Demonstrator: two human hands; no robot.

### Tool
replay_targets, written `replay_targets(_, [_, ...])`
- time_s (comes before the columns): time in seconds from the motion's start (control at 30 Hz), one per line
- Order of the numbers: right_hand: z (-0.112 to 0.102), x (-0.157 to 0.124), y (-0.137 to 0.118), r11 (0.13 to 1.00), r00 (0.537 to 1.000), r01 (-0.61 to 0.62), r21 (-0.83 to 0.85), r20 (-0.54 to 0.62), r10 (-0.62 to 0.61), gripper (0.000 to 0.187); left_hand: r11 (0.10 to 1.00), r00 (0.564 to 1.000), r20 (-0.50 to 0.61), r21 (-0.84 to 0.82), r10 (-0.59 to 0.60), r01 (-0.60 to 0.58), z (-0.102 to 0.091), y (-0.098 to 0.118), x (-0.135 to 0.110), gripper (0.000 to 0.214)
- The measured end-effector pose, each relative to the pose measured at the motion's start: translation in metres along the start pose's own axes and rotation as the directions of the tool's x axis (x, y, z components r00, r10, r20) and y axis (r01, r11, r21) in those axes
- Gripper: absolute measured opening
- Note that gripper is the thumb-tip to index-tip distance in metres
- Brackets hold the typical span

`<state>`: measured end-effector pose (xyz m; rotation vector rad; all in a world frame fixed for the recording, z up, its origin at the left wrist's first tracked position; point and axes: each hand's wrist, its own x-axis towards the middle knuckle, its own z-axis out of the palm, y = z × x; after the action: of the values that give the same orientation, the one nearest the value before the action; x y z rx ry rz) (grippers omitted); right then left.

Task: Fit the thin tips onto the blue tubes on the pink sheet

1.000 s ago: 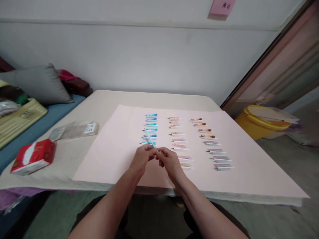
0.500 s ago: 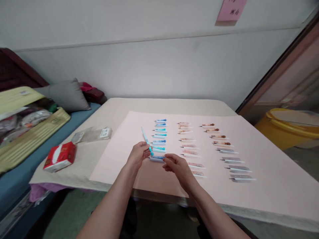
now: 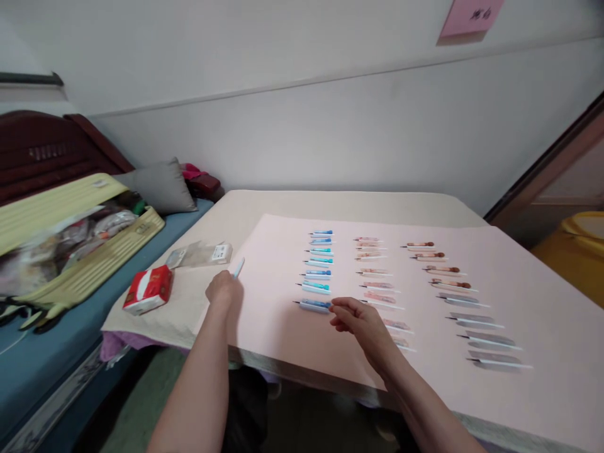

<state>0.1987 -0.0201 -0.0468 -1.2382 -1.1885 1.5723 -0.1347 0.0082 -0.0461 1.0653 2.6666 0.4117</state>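
My left hand [image 3: 221,288] is closed around a slim light-blue pen [image 3: 240,267], whose end sticks up past the fingers, over the left side of the pink sheet [image 3: 274,251]. Loosely bent, with the fingers somewhat apart, my right hand [image 3: 356,319] hovers at the capped end of a blue pen [image 3: 312,305], the nearest in a column of several blue and teal pens [image 3: 321,260]; I see nothing in it. Farther right lie a column of pinkish pens [image 3: 374,272], pens with brown ends [image 3: 441,269] and grey ones [image 3: 476,319].
At the table's left are a red tissue pack [image 3: 148,289] and a clear plastic packet [image 3: 201,254]. Beyond them is a bed with a grey pillow [image 3: 163,185] and a yellow mat [image 3: 141,229]. A yellow bin [image 3: 578,242] stands right of the table.
My left hand has moved left with the pen, away from the blue column. My right hand stays by the nearest blue pen. The view has turned somewhat left.
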Motion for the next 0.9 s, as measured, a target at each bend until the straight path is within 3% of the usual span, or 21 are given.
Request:
replay_targets(0.2, [-0.003, 0.000, -0.001, 1.000, 1.000, 0.001, -0.017, 0.005, -0.001, 0.030, 0.994, 1.000, 0.014, 0.106, 0.014, -0.016, 0.009, 0.000, 0.001, 0.028])
replay_targets(0.5, [-0.022, 0.006, -0.008, 0.999, 0.997, 0.052, -0.013, -0.060, -0.052, 0.033, 0.984, 0.998, -0.029, 0.169, 0.064, -0.058, -0.004, 0.007, -0.005, 0.032])
replay_targets(0.6, [-0.029, 0.008, -0.010, 0.996, 0.992, 0.092, -0.022, -0.082, -0.093, 0.030, 0.978, 0.991, -0.042, 0.171, 0.128, -0.119, -0.005, 0.015, -0.007, 0.029])
replay_targets(0.7, [-0.031, 0.011, -0.008, 0.982, 0.986, 0.138, -0.130, -0.075, -0.148, 0.022, 0.962, 0.964, 0.016, 0.063, 0.265, -0.266, 0.005, 0.031, -0.018, 0.025])
replay_targets(0.8, [-0.028, 0.014, -0.001, 0.894, 0.972, 0.209, -0.396, -0.013, -0.233, 0.018, 0.887, 0.879, 0.120, -0.077, 0.462, -0.456, 0.022, 0.053, -0.041, 0.019])
replay_targets(0.9, [-0.020, 0.015, 0.010, 0.649, 0.945, 0.268, -0.712, 0.064, -0.320, 0.017, 0.843, 0.820, 0.204, -0.052, 0.534, -0.536, 0.034, 0.073, -0.068, 0.016])
